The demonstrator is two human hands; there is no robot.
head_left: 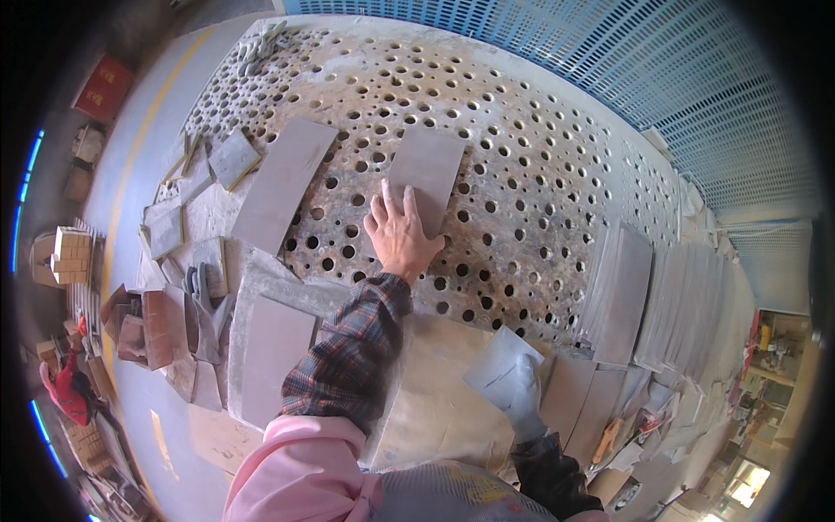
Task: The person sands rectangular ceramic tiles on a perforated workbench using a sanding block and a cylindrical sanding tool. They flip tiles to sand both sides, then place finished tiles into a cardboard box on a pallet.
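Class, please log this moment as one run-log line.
Left hand: spread over grey slab | Right hand: gloved, holding pale square piece | Beneath grey slab: perforated table

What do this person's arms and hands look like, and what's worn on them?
The left hand is bare, emerging from a dark plaid cloth sleeve with thin reddish and pale lines; soft pink fabric covers the arm higher up. The right hand seems to wear a pale grey-blue glove, its material unclear, below a dark cloth sleeve.
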